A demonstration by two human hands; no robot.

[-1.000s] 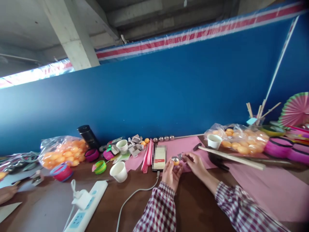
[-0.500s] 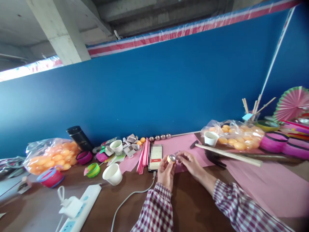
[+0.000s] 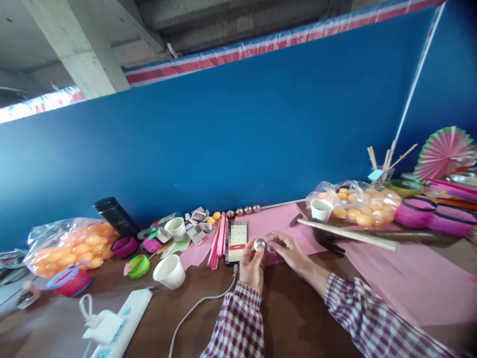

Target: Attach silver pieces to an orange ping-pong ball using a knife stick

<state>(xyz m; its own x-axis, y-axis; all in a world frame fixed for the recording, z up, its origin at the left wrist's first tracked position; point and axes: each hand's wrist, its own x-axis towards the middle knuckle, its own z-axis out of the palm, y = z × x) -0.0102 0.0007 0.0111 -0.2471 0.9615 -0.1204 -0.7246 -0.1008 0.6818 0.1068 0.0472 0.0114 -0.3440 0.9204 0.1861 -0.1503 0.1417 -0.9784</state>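
Between the fingertips of my left hand (image 3: 252, 263) is a small ball (image 3: 260, 244), orange on one side and shiny silver on the other. At the ball's right side is my right hand (image 3: 288, 251), thumb and forefinger pinched together; whatever they pinch is too small to make out. A small shiny scrap (image 3: 271, 232) lies on the pink paper (image 3: 298, 233) just beyond the fingers. Several silver balls (image 3: 248, 210) stand in a row at the back, beside loose orange balls (image 3: 216, 216). A phone (image 3: 237, 241) lies behind my left hand.
A hammer (image 3: 346, 233) lies to the right, before a white cup (image 3: 321, 210) and a bag of orange balls (image 3: 367, 206). On the left are another ball bag (image 3: 74, 248), a white paper cup (image 3: 169, 271) and a power strip (image 3: 124, 323). A charging cable (image 3: 194, 304) crosses the table.
The view has shifted slightly. The ball has turned a little in my left hand, and my right fingertips stay close at its side.
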